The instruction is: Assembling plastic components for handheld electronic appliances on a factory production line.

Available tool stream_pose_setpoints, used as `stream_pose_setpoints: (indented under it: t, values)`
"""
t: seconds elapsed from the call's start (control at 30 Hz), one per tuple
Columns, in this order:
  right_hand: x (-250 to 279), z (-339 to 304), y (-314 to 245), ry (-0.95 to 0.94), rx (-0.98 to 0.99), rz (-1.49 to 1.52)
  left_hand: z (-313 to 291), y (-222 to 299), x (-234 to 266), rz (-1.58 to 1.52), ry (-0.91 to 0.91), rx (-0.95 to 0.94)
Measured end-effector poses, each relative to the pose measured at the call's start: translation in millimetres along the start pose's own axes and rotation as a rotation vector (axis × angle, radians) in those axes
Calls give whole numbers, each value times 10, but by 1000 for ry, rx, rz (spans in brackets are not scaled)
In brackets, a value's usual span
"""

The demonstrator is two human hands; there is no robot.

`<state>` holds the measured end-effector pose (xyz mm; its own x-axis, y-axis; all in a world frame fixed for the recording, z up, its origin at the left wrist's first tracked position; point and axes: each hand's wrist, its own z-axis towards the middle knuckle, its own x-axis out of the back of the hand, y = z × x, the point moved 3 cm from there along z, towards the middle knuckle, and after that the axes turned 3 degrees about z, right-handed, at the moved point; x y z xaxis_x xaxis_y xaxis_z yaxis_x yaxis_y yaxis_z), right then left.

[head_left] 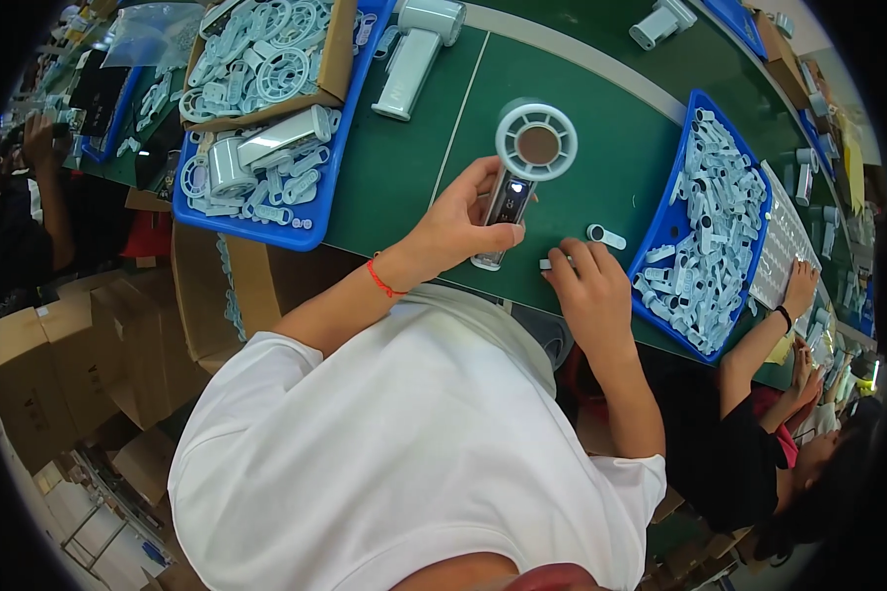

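My left hand [463,219], a red cord at its wrist, grips a pale-blue handheld fan [535,138] by its handle. The fan's round, slotted head points up toward me. Its handle front is open over dark insides, with a small lit spot. Beside it, my right hand [591,281] has its fingertips closed on a small pale piece [546,264] at the table top, mostly hidden under the fingers. Just above that hand lies a small oval cover [606,236] with a dark round end.
A blue tray [644,258] heaped with small pale covers stands at the right. Another blue tray [310,236] at the left holds ring parts, housings and a cardboard box [340,49]. One pale fan body [409,74] lies on the green table [601,108]. A co-worker's hand [801,286] works at far right.
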<state>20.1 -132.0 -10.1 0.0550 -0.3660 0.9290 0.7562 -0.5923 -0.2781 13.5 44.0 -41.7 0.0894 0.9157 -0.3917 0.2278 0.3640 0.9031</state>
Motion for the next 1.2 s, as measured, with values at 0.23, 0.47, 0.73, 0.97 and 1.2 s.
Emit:
stream_pose_setpoints:
  t: [0.23, 0.47, 0.73, 0.97, 1.2]
  values:
    - [21, 21, 145, -99, 6, -44, 3, 9, -37, -34, -23, 1]
    - [86, 78, 90, -17, -146, 98, 9, 11, -41, -12, -5, -38]
    - [96, 168, 147, 224, -701, 1304, 109, 10, -123, 112, -6, -140]
    - [15, 133, 75, 409, -749, 1239, 102, -15, -208, 428, 16, -152]
    - [-62, 62, 64, 415, -772, 1268, 31, 14, -267, 807, 51, -336]
